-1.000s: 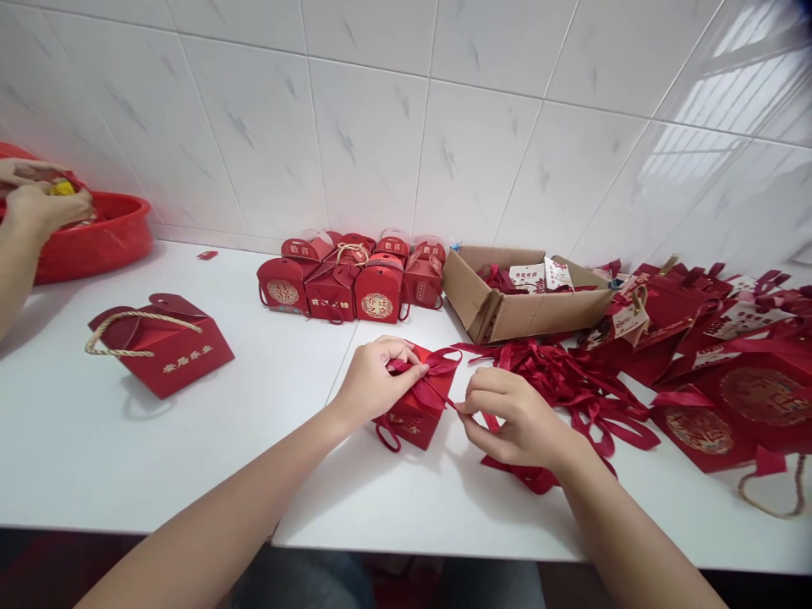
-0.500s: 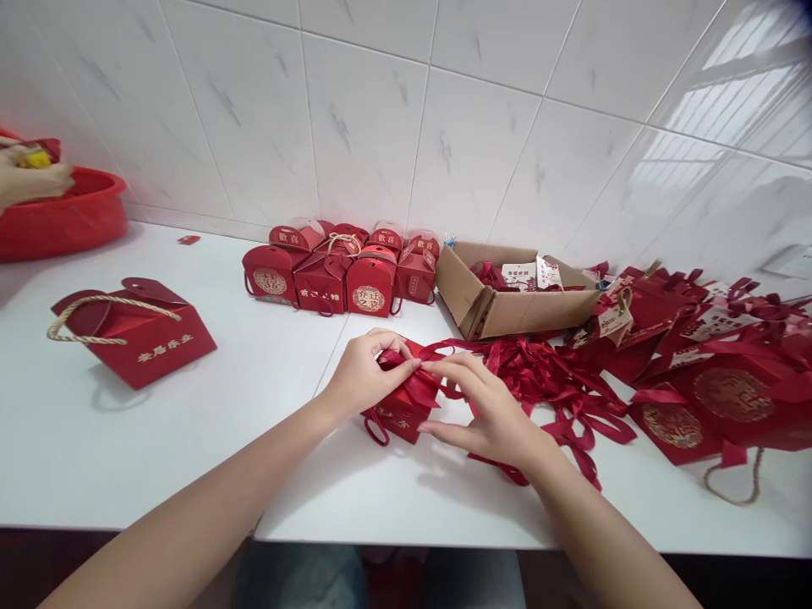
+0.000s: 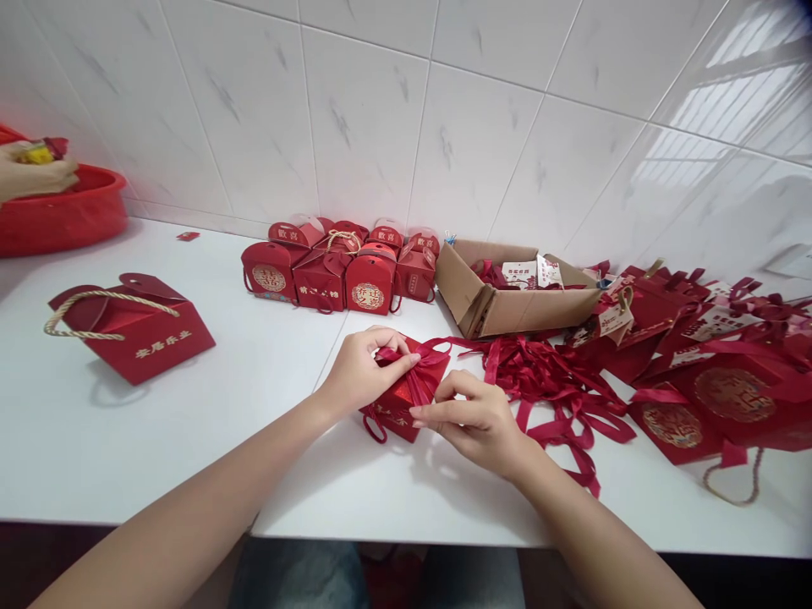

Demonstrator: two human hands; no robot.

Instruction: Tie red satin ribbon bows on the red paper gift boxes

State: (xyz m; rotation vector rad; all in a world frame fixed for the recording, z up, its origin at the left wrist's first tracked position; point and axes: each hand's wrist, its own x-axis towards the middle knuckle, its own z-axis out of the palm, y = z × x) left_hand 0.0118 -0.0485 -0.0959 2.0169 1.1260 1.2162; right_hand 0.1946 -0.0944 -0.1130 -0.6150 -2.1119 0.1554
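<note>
A small red gift box (image 3: 401,427) with gold lettering stands on the white table in front of me, a dark red cord loop at its lower left corner. Around its top runs a red satin ribbon (image 3: 419,387), gathered in a knot or bow. My left hand (image 3: 368,368) pinches the ribbon at the knot, thumb on top and fingers curled behind. At the box's front right edge, the fingertips of my right hand (image 3: 473,419) are closed on the hanging ribbon end; the exact grip is partly hidden.
Several finished-looking red boxes (image 3: 320,279) stand by the wall. Beside them is a cardboard box (image 3: 539,311) of tags. Loose ribbons (image 3: 539,372) and red bags (image 3: 729,389) lie right. A rope-handled box (image 3: 152,342) stands left, near another person's hand (image 3: 38,178) over a red basin (image 3: 63,224).
My right hand has moved from the knot down to the front right edge of the box, with the ribbon drawn down over the front. My left hand stays at the knot.
</note>
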